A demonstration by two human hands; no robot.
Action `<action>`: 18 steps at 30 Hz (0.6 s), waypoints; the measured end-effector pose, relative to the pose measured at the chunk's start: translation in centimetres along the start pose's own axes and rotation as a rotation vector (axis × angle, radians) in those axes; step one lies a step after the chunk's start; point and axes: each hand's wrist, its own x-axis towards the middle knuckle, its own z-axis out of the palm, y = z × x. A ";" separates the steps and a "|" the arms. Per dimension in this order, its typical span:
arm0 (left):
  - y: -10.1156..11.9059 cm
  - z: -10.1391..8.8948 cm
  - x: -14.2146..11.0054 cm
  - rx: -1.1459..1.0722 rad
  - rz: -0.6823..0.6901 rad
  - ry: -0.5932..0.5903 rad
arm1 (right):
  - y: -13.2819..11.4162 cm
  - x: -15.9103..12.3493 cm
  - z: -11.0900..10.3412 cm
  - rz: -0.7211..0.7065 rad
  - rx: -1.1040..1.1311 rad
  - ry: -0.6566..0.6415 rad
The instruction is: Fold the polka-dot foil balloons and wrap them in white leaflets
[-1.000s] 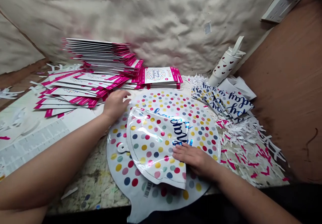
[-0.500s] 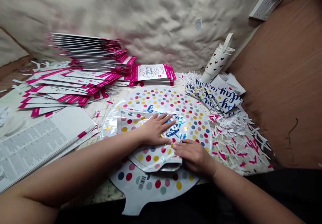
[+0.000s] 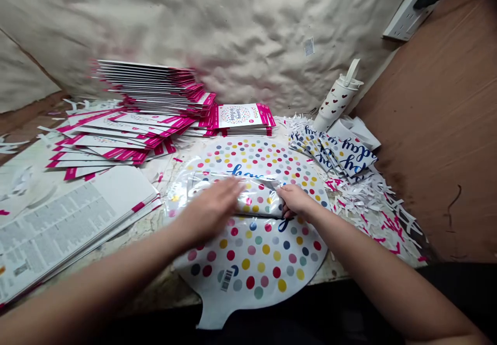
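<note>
A folded foil balloon (image 3: 261, 200) with coloured dots lies as a narrow strip across a large, flat, round foil balloon (image 3: 267, 262) printed with dots and blue script. My right hand (image 3: 295, 199) pinches the right end of the strip between thumb and fingers. Over its left half is my left hand (image 3: 213, 205), smeared by motion, fingers stretched out and holding nothing. Whether its fingertips touch the foil I cannot tell. The lower balloon's neck points toward me, near a small barcode label (image 3: 227, 280).
Pink-edged printed packets (image 3: 151, 91) are piled at the back left. Printed white sheets (image 3: 66, 221) lie at the left. On the right are folded foil balloons (image 3: 341, 153), paper shreds (image 3: 373, 205) and a white tumbler with hearts (image 3: 336, 99). A power strip (image 3: 407, 16) hangs on the wall.
The upper balloon's near part has been folded away from me, making a narrower strip. My left hand has moved left off the script; my right hand has shifted up to the strip's right end.
</note>
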 end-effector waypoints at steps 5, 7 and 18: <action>4.3 4.3 -2.2 0.027 -0.043 -0.346 | -1.1 -2.9 0.8 -0.091 -0.196 0.280; 3.9 4.9 -2.5 0.012 -0.044 -0.348 | -1.7 -3.9 2.6 -0.375 -0.374 0.405; 3.5 4.0 -2.2 -0.016 -0.068 -0.407 | -0.4 -2.6 2.2 -0.544 -0.730 0.335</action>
